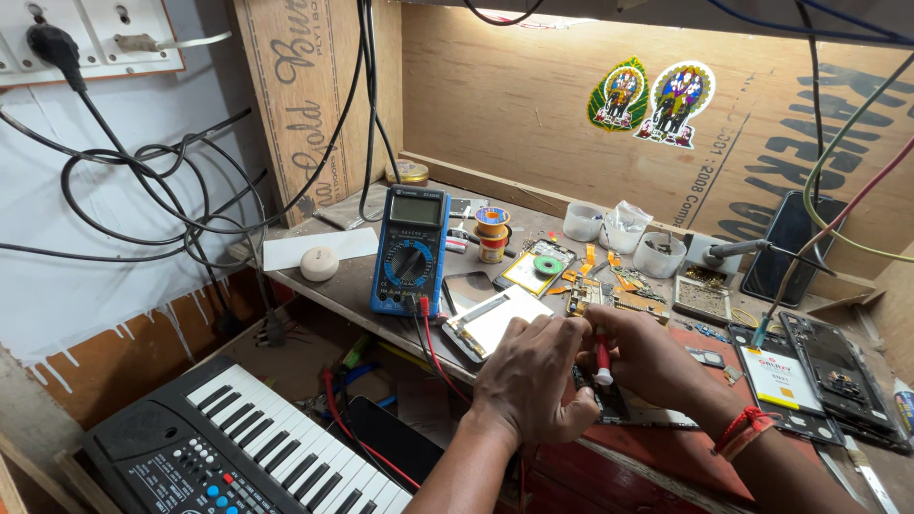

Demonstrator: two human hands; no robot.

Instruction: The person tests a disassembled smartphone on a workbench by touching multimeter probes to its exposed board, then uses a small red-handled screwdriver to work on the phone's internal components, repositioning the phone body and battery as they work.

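Right hand: your right hand (652, 357) is curled around a small screwdriver (603, 360) with a red and white handle, held upright, tip down on the work.
Left hand: your left hand (533, 381) is cupped, fingers bent, pressing down on the dark phone body (619, 407) at the front edge of the bench; whether it pinches anything underneath is hidden.
Hands together: they touch, knuckles meeting just beside the screwdriver.
Phone body: it lies flat under both of your hands, mostly covered by them.
Wrist: red thread (745, 428) is tied around your right wrist.
Just beyond: a white-faced phone panel (495, 319) lies tilted right past your left hand, with small circuit boards (609, 295) beside it.
Left of that: a blue multimeter (411, 249) leans back, its red and black leads trailing down off the bench.
Right side: an opened phone frame (838, 376) and a battery (783, 381) lie flat near your right forearm.
Further back: a solder spool (492, 233) and small white cups (583, 221) stand on the bench.
Below left: a keyboard instrument (257, 447) sits under the bench edge.
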